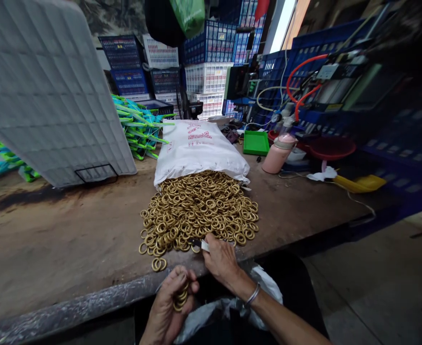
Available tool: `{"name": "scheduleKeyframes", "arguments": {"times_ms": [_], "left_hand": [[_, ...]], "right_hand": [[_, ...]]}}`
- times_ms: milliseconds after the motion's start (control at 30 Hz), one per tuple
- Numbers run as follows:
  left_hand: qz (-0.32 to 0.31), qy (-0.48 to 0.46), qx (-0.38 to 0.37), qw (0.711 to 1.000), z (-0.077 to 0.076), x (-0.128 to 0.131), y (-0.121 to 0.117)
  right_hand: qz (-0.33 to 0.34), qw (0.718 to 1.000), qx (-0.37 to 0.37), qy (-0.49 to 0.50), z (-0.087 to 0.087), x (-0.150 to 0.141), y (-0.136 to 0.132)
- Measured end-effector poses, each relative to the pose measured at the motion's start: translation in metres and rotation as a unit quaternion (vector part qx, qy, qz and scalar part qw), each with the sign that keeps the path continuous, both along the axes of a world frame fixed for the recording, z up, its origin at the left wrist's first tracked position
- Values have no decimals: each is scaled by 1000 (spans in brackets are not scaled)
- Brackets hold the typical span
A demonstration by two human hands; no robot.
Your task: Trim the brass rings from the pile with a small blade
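Observation:
A spread heap of gold-coloured rings (204, 206) lies on the wooden table, spilling from the mouth of a white woven sack (200, 148). My left hand (171, 297) is closed around a small stack of gold rings (181, 298), just off the table's front edge. At the near side of the heap, my right hand (220, 258) pinches a small tool with a whitish part and a dark tip (204, 246); its exact kind is unclear. The tip is close to the rings. Two loose rings (159, 264) lie apart from the heap, near the edge.
Clear plastic (264, 282) hangs below the table edge by my lap. A white ribbed panel (52, 91) stands at the left, with blue-green pieces (139, 124) behind it. At right are a pink bottle (279, 153), a green tray (256, 143) and a machine with red hoses (335, 81).

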State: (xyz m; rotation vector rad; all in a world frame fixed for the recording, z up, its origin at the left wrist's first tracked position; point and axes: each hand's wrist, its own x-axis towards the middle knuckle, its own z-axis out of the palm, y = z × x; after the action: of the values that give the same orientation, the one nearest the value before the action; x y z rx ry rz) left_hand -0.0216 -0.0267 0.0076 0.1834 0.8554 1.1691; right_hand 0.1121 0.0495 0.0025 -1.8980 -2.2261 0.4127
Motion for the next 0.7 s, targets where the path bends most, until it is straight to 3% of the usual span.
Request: {"name": "scheduleKeyframes", "arguments": {"times_ms": [433, 700], "left_hand": [[27, 96, 8, 995, -7, 0, 7], [8, 194, -2, 981, -6, 1, 9]], "right_hand": [[51, 998, 15, 37, 4, -1, -9], [58, 994, 32, 82, -8, 1, -5]]}}
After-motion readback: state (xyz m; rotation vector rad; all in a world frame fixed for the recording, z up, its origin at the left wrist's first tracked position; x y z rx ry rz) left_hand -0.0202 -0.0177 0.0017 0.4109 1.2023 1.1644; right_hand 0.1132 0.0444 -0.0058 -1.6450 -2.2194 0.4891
